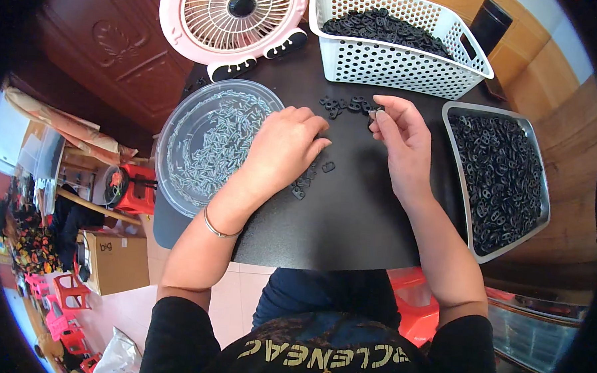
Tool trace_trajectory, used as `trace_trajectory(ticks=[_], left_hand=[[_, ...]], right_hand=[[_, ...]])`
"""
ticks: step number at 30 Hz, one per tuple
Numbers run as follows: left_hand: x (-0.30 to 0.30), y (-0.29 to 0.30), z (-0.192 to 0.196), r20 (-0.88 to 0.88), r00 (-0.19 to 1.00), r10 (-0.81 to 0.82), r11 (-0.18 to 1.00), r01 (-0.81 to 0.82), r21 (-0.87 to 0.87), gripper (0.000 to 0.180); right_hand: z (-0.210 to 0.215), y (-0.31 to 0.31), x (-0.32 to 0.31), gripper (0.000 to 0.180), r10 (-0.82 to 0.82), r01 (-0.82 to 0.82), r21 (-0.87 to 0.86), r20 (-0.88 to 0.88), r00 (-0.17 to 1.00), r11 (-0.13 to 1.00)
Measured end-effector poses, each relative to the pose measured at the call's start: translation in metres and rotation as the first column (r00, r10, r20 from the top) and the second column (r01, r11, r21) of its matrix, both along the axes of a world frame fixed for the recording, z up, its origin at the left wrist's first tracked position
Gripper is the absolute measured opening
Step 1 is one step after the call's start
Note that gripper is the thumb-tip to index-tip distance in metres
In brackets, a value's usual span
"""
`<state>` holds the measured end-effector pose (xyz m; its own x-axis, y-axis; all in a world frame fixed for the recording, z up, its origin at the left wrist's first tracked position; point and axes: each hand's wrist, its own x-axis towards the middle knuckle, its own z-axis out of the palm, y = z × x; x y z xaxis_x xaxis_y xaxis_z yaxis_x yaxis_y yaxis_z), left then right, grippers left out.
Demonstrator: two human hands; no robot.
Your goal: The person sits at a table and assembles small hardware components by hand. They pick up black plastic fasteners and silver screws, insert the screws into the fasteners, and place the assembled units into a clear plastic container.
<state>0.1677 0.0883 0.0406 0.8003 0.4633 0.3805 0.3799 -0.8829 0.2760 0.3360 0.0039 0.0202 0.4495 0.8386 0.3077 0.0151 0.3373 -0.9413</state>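
Observation:
My right hand (408, 141) pinches a small black plastic piece (373, 118) between thumb and fingers above the dark table. Just beyond it lies a small group of similar black pieces (342, 107). My left hand (284, 142) rests by the near right rim of a clear round tub (167, 181), its fingers curled and the thumb held a little apart. Their tips are partly hidden, so what they hold, if anything, does not show. The tub contains many short silvery metal pins (224, 133). Several loose black pieces (299, 192) lie under and beside my left wrist.
A white perforated basket (397, 69) of black pieces stands at the back. On the right is a metal tray (460, 187) heaped with more of them. A pink fan (179, 21) occupies the back left. Red stools (138, 186) and a cardboard box (118, 262) stand left of the table.

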Motion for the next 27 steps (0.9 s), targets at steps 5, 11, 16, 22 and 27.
trace_trajectory(ticks=[5,11,16,22,27], left_hand=[[0.015,0.000,0.005,0.029,0.999,-0.029,1.000,0.029,0.004,0.028],[0.068,0.039,-0.007,0.047,0.989,-0.143,0.989,0.145,-0.033,0.032],[0.088,0.024,-0.019,-0.016,0.994,-0.105,0.992,0.106,0.065,0.033],[0.097,0.020,-0.031,0.059,0.964,-0.261,0.965,0.261,0.003,0.023],[0.107,0.031,-0.048,0.229,0.898,-0.375,0.912,0.402,-0.084,0.014]], right_hand=[[-0.005,0.005,0.009,0.016,-0.125,0.127,0.041,-0.042,0.991,0.991],[-0.001,0.005,0.014,0.014,-0.162,0.173,0.120,-0.095,0.982,0.978],[-0.003,0.005,0.015,0.013,-0.157,0.167,0.091,-0.112,0.981,0.982],[-0.002,0.004,0.014,0.012,-0.128,0.131,0.108,-0.032,0.991,0.985],[-0.004,0.007,0.015,0.013,-0.113,0.116,0.081,-0.035,0.993,0.990]])
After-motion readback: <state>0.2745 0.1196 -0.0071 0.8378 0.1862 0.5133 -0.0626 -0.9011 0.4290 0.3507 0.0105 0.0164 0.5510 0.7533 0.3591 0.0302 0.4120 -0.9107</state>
